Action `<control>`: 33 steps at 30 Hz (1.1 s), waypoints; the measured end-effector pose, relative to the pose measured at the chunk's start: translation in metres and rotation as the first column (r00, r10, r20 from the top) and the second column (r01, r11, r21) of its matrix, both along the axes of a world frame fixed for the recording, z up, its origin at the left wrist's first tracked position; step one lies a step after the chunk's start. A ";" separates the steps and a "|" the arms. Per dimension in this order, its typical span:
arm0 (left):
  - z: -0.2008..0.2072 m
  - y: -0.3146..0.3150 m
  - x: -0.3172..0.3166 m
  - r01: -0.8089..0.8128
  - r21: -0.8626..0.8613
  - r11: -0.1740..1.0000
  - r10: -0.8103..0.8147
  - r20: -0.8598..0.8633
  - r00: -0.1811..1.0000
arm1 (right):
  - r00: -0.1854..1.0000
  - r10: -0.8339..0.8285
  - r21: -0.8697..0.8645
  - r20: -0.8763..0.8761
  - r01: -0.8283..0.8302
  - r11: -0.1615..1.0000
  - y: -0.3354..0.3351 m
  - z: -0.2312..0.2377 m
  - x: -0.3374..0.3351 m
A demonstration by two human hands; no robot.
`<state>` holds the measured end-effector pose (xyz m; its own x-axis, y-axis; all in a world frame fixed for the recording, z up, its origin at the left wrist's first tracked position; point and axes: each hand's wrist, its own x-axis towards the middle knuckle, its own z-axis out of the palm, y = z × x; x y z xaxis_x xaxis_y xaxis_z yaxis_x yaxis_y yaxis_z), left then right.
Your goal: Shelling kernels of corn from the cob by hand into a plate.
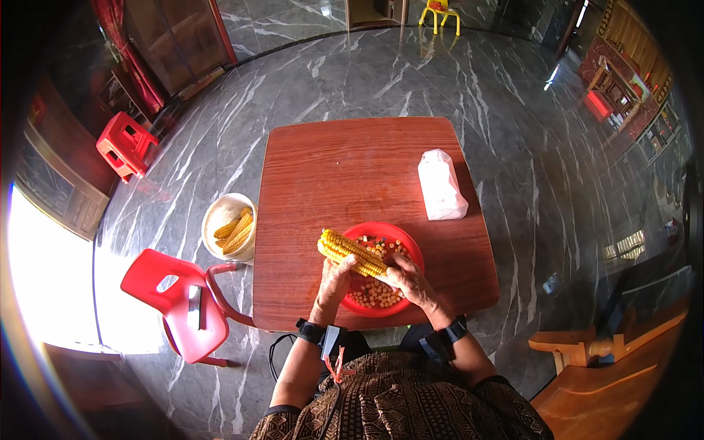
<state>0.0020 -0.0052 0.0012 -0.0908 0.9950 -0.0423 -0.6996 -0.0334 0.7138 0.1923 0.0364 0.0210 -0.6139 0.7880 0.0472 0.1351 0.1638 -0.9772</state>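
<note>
A yellow corn cob (345, 246) is held slantwise over a red plastic basin (417, 258) on the wooden table. My left hand (337, 277) is closed around the cob's middle from below, thumb on top. At the cob's lower right end, my right hand (409, 281) grips it, fingers curled over the kernels. Loose corn kernels (375, 295) cover much of the basin's floor. Part of the basin and the underside of the cob are hidden by my hands.
A white bucket (211, 220) with several corn cobs (236, 233) stands left of the table (323, 169). A white plastic-wrapped packet (441, 185) lies on its right side. At the left are a red chair (196, 315) and a red stool (126, 145); wooden furniture (587, 389) is at lower right.
</note>
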 end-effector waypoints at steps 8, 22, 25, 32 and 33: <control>-0.003 0.002 0.000 -0.007 0.013 1.000 0.008 -0.064 0.998 | 0.998 -0.060 0.075 0.029 0.058 0.996 0.001 -0.013 -0.004; -0.001 0.001 0.000 -0.017 -0.016 1.000 0.017 -0.006 1.000 | 0.969 -0.231 0.075 -0.085 0.238 0.968 -0.001 -0.010 0.000; -0.006 0.002 0.000 -0.008 -0.005 1.000 0.008 -0.029 1.000 | 0.944 -0.277 -0.073 -0.181 0.268 0.961 -0.002 -0.008 0.000; -0.009 0.002 -0.002 0.006 -0.017 1.000 -0.006 -0.042 0.999 | 0.765 -0.346 -0.545 -0.543 -0.007 0.839 0.005 -0.009 0.000; -0.010 0.001 -0.002 0.005 -0.017 1.000 -0.005 -0.043 0.999 | 0.738 -0.366 -0.575 -0.567 -0.036 0.818 0.006 -0.009 -0.001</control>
